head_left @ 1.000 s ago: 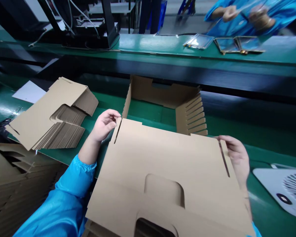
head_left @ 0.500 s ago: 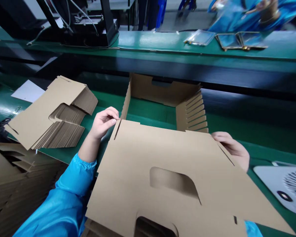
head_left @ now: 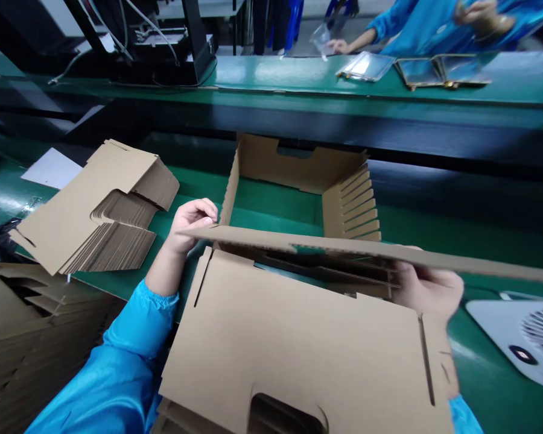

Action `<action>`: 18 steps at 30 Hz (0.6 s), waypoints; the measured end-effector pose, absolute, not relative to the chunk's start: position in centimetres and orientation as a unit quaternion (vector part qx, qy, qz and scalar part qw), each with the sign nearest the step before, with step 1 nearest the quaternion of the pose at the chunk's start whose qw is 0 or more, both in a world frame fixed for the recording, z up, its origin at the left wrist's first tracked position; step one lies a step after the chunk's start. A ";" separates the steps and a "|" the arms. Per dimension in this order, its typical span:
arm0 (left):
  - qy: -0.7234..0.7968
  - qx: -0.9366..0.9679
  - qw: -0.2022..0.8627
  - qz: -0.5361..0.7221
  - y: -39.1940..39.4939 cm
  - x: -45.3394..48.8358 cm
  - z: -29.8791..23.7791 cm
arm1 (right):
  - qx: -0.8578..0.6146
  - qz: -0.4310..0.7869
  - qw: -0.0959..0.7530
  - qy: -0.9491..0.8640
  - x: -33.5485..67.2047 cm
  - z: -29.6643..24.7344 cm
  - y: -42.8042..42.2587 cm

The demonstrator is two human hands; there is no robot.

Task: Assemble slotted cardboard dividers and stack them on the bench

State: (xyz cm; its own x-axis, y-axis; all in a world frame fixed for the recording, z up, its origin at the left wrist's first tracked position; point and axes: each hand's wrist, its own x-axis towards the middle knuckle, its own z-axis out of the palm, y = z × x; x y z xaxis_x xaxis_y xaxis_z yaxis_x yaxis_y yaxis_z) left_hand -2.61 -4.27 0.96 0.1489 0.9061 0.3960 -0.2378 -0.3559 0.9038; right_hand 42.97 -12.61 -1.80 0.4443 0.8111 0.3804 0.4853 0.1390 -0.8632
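A flat brown cardboard sheet (head_left: 366, 248) is seen nearly edge-on, stretching from the left fingers past the right edge of view. My right hand (head_left: 432, 292) grips it from below, partly hidden by it. My left hand (head_left: 185, 226) is closed in a pinch at the sheet's left end, close to the left wall of a cardboard frame (head_left: 262, 163). The frame stands on the green bench, with a row of slats along its right side. Nearest me lies another cut cardboard sheet (head_left: 317, 337) with a dark handle opening, on top of more cardboard.
On the left lies a fanned stack of cardboard sheets (head_left: 85, 205), with piled cardboard (head_left: 36, 349) below it. A grey vented device (head_left: 511, 337) sits at right. Across the bench, clear panels (head_left: 366, 66) lie on a ledge near another person's hand (head_left: 341, 46).
The cardboard sheet has tilted up from lying face-on to nearly edge-on, uncovering the sheet beneath. My right hand has shifted slightly; my left has hardly moved. The other person's hand has come over the ledge.
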 end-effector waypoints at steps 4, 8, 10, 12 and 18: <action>0.276 0.550 0.502 0.608 -4.4 -2.4 0.2 | -0.585 0.160 0.640 -0.472 41.6 -2.2 -11.6; 0.299 0.569 0.479 0.598 -4.4 -2.3 0.1 | -0.601 0.172 0.622 -0.471 41.2 -1.8 -11.6; 0.314 0.577 0.460 0.597 -4.4 -2.2 0.2 | -0.607 0.185 0.618 -0.463 41.2 -1.6 -11.7; 0.334 0.584 0.440 0.595 -4.3 -2.2 0.4 | -0.603 0.206 0.624 -0.453 41.2 -1.4 -11.8; 0.362 0.578 0.450 0.576 -4.5 -2.3 0.6 | -0.631 0.274 0.594 -0.416 41.8 -1.5 -12.1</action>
